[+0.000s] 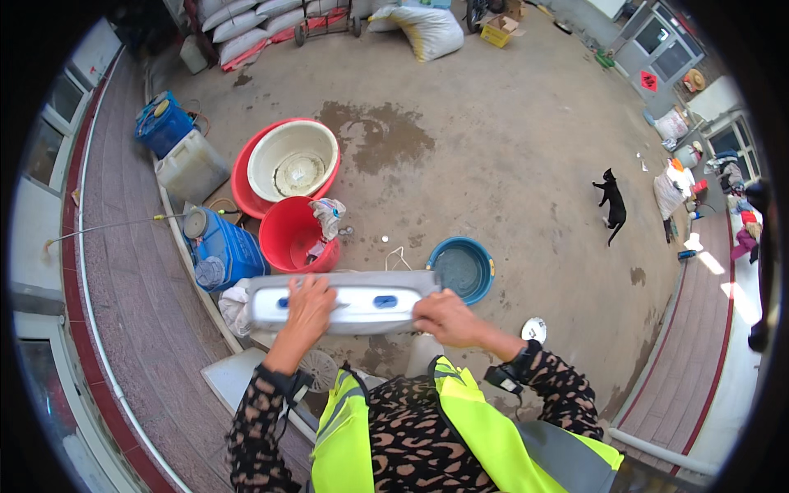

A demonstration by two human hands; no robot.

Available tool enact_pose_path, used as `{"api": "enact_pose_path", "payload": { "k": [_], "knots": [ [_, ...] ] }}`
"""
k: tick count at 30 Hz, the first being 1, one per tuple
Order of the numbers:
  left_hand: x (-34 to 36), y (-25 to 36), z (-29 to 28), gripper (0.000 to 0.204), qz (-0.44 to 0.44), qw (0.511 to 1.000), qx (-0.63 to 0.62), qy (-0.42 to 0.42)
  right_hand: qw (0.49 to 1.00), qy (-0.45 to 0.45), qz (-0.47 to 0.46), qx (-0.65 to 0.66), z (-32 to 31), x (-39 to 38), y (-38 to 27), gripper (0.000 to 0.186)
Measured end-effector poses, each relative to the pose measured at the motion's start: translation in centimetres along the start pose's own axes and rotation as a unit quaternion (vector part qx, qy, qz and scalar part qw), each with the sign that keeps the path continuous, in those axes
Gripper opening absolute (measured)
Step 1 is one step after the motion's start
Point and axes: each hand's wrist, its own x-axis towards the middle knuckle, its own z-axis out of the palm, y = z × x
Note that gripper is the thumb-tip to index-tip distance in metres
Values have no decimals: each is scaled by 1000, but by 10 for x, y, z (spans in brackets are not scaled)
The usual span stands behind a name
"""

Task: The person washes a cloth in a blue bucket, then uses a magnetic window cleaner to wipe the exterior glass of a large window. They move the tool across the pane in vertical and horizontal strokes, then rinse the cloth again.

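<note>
A long grey-and-white box-like thing (pixel 349 315) with two blue oval inserts is held up sideways before my body. It is slightly blurred, so its exact kind does not show. My left hand (pixel 308 306) lies across its face near the left end, fingers bent toward the upper edge. At the right end, my right hand (pixel 444 317) grips the lower corner. Just beyond it, a blue round basin (pixel 491 278) stands on the ground. A red bucket (pixel 275 240) with cloth (pixel 329 215) over its rim is past my left hand.
A white basin (pixel 256 168) sits inside a red tub (pixel 240 182). Blue jugs (pixel 234 251) and a whitish jerrycan (pixel 193 168) line the left step. A black cat (pixel 611 201) is on the concrete at right. Stacked sacks (pixel 238 33) and a filled sack (pixel 431 33) are at the back.
</note>
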Motion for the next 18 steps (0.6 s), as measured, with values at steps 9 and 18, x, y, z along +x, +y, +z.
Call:
{"api": "enact_pose_path", "payload": {
  "k": [9,18],
  "knots": [
    [122,75,169,16,15,986,-112,-119,888,-16,313,336,6,-62,158,12],
    [23,76,224,18,-150,927,-207,-273,692,204,501,479,112,-115,328,8]
  ]
}}
